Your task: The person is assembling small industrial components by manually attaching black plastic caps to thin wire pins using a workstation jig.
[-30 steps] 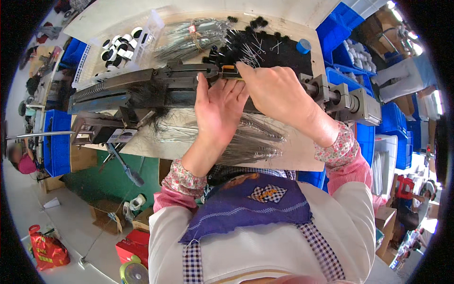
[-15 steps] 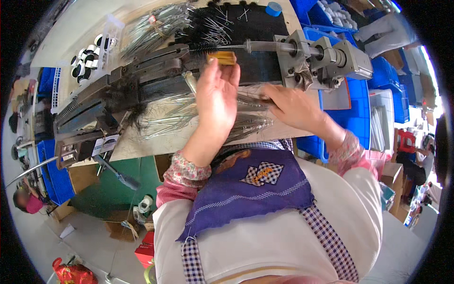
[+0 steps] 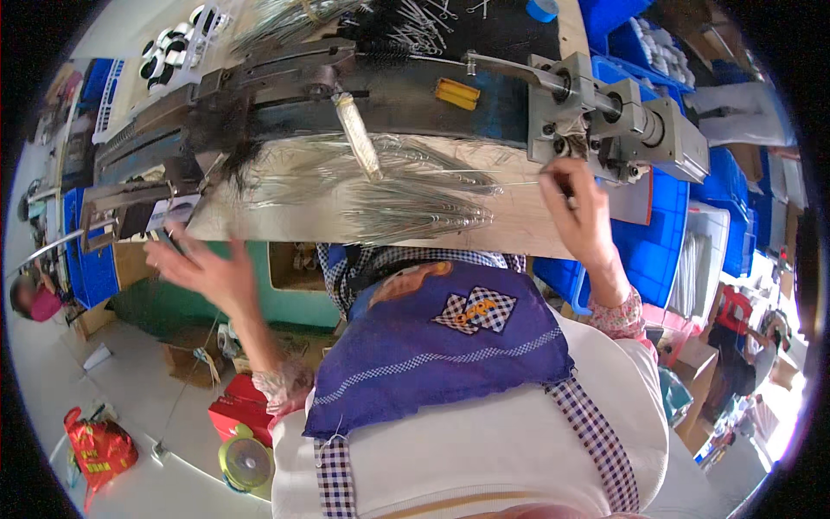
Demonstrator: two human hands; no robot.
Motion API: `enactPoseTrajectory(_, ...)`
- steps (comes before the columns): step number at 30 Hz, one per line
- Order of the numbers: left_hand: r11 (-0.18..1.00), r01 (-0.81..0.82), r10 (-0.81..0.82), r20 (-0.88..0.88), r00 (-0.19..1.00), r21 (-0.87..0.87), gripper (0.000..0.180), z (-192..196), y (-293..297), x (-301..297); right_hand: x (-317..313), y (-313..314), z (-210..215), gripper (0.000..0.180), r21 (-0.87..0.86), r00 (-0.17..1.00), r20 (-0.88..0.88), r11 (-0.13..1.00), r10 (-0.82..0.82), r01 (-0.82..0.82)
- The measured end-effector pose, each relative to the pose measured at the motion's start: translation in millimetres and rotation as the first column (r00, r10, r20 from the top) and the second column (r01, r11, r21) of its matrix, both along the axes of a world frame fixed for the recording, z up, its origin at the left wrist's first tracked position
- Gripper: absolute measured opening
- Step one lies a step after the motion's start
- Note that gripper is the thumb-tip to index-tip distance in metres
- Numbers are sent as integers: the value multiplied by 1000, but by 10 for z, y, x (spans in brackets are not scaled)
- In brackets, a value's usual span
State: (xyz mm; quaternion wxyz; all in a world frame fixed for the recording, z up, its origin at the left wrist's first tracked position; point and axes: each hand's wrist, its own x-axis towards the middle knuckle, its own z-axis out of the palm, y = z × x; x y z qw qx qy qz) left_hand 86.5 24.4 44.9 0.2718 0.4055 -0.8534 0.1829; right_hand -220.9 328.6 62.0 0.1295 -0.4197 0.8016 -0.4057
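Observation:
My right hand [image 3: 577, 212] is closed, with a thin metal wire [image 3: 519, 183] running out leftward from its fingertips. Below the grey clamp housing of the bench machine [image 3: 566, 95], it hangs over the bench's right part. My left hand [image 3: 206, 272], slightly blurred, has its fingers spread beside the metal bracket [image 3: 130, 212] at the machine's left end. Bent wires [image 3: 424, 212] lie in bundles on the wooden bench top between the hands. Above them is a wrapped lever handle [image 3: 357, 137]. A yellow block [image 3: 456, 93] rests on the dark machine bed, below a twisted wire [image 3: 415, 57].
A clear plastic basket [image 3: 212, 39] and black-and-white rolls [image 3: 169, 52] are at the back left. A blue tape roll [image 3: 542, 9] sits at the back. Blue bins [image 3: 661, 251] stand to the right. Dark bristles [image 3: 226, 121] gather on the machine's left part.
My left hand has left the yellow block and swung down and left to the bracket. My right hand has drawn rightward and down with a wire. The yellow block now lies on the bed.

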Motion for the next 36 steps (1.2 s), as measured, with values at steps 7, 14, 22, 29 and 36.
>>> enactPoseTrajectory(7,770,-480,569,-111,815,421,85,-310,-771,1756,-245,-155,203,12,-406,965,243,894,-96,191)
enactPoseTrajectory(14,987,-37,64,-168,984,158,65,-242,-46,348,-166,-375,350,11,-361,970,223,915,-100,177)
enactPoseTrajectory(22,-527,403,-259,-593,762,748,35,705,720,-1089,278,-1261,980,13,-216,948,157,946,276,-240)
enactPoseTrajectory(29,38,779,-168,-764,623,626,28,108,608,-1134,-508,-1211,671,15,-108,727,-661,934,188,-340)
enactPoseTrajectory(36,-448,864,425,-795,433,230,23,836,679,-1402,-411,-1421,473,26,1,650,-710,923,273,-386)
